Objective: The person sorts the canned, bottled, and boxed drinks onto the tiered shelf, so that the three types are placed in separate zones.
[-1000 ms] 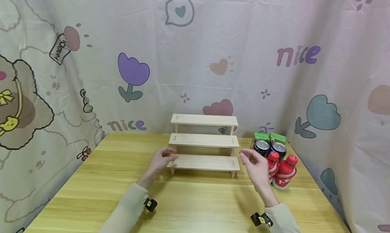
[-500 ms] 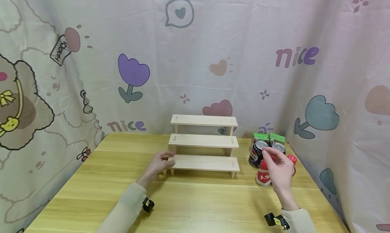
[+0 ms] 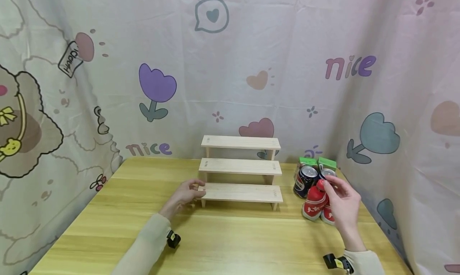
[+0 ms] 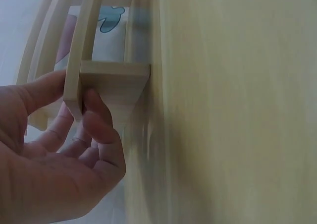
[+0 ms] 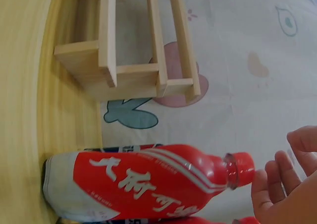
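Observation:
A three-tier wooden display shelf (image 3: 240, 192) stands on the table. My left hand (image 3: 185, 195) pinches the left end of its lowest board, with fingers on both faces of the board in the left wrist view. At the right, two red-capped drink bottles with red labels stand close together. My right hand (image 3: 345, 207) is beside them, its fingers loosely bent right at the red cap of the left bottle (image 5: 148, 182). The right bottle (image 3: 328, 216) is partly hidden behind that hand.
Behind the bottles stand two dark drink cans, the left can (image 3: 305, 182) showing more fully. Two green-topped cartons (image 3: 327, 163) are at the back. A patterned curtain (image 3: 223, 67) surrounds the wooden table (image 3: 230, 243).
My right hand has moved right from beside the shelf to the bottles. My left hand has closed in on the lowest board's end, and the shelf has shifted very slightly.

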